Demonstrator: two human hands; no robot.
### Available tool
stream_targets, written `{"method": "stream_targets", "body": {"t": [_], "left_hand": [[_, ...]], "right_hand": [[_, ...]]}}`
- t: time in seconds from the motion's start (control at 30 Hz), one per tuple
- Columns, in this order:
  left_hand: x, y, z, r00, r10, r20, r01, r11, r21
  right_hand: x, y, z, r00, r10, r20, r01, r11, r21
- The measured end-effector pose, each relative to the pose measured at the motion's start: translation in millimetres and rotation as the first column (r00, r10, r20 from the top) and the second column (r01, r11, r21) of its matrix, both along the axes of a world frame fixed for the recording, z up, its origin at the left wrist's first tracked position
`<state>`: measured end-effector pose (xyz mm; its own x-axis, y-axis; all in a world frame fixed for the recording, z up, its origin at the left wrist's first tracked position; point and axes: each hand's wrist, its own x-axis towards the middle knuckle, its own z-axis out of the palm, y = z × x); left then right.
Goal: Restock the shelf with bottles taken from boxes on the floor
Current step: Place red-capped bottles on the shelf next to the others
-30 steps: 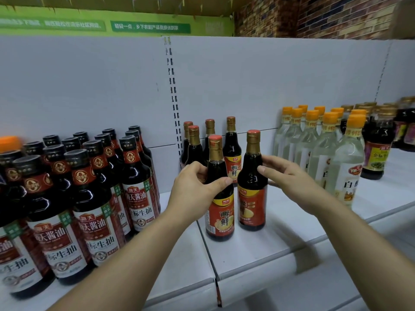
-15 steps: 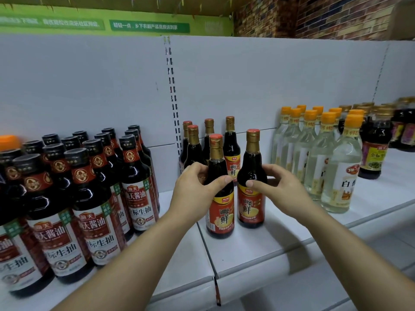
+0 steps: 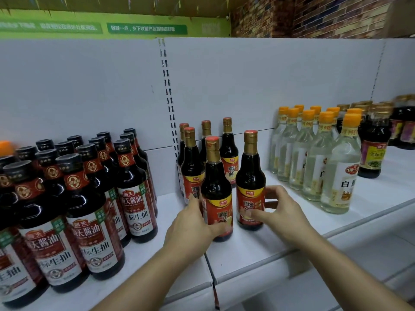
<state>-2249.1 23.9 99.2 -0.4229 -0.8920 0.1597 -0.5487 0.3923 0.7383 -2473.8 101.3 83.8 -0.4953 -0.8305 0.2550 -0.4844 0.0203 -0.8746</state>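
Observation:
Two dark sauce bottles with red labels and gold necks stand upright at the front of the white shelf [image 3: 258,250]. My left hand [image 3: 190,223] wraps the lower label of the left front bottle [image 3: 216,191]. My right hand [image 3: 277,209] holds the label of the right front bottle [image 3: 250,176], thumb in front, fingers behind. Several more bottles of the same kind [image 3: 228,149] stand behind them against the back panel.
A block of black-capped soy sauce bottles [image 3: 89,198] fills the shelf to the left. Clear vinegar bottles with orange caps [image 3: 314,158] stand to the right, dark bottles [image 3: 375,142] beyond them. Bare shelf lies between the groups.
Both hands have slid down from the bottles' shoulders to their labels. My right hand has closed around the right bottle, whose label now faces forward.

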Motion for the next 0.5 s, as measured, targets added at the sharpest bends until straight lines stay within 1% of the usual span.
{"method": "stream_targets", "body": {"t": [0.13,0.23,0.4,0.5], "left_hand": [[-5,-2,0,1.000,0.015,-0.006,-0.015,1.000,0.013],[-11,-6,0,1.000,0.021,-0.010,-0.021,1.000,0.022],[-23,-18,-4,0.999,0.033,0.039,-0.035,0.999,0.036],[-33,-22,-4,0.994,0.038,0.103,-0.035,0.999,-0.025]], "right_hand": [[-11,-6,-4,0.999,0.046,0.020,-0.045,0.999,-0.009],[-20,-13,-7,0.993,0.084,0.079,-0.082,0.996,-0.024],[-32,-27,-9,0.983,0.145,0.113,-0.143,0.989,-0.028],[-38,-37,-10,0.971,0.175,0.160,-0.170,0.984,-0.045]]}}
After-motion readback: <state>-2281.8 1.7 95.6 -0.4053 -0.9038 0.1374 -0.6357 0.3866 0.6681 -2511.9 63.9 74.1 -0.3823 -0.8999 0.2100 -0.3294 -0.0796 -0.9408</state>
